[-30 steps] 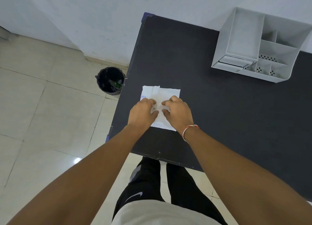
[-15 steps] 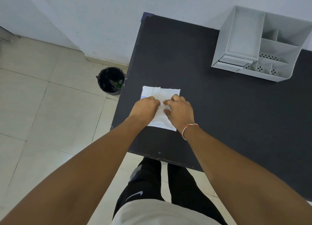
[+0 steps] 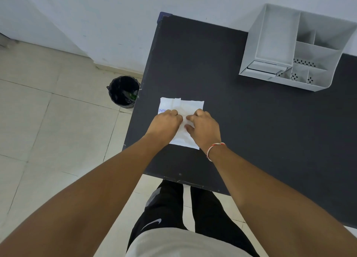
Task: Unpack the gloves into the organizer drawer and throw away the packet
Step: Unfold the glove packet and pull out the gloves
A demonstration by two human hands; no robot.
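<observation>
A flat white glove packet (image 3: pixel 185 107) with blue lettering lies on the black table (image 3: pixel 251 131) near its left edge. My left hand (image 3: pixel 164 124) and my right hand (image 3: pixel 204 128) rest on its middle, fingers curled and pinching the thin plastic between them. The packet's near half is partly hidden under both hands. A grey organizer (image 3: pixel 297 50) stands at the far right of the table, its shallow drawer (image 3: pixel 265 68) at the front left pulled slightly out.
A black bin (image 3: pixel 123 91) lined with a bag stands on the tiled floor just left of the table. A white wall runs behind the table. My legs are below the table's near edge.
Both hands have kept working at the packet's middle, shifting slightly; the packet stays flat in the same spot.
</observation>
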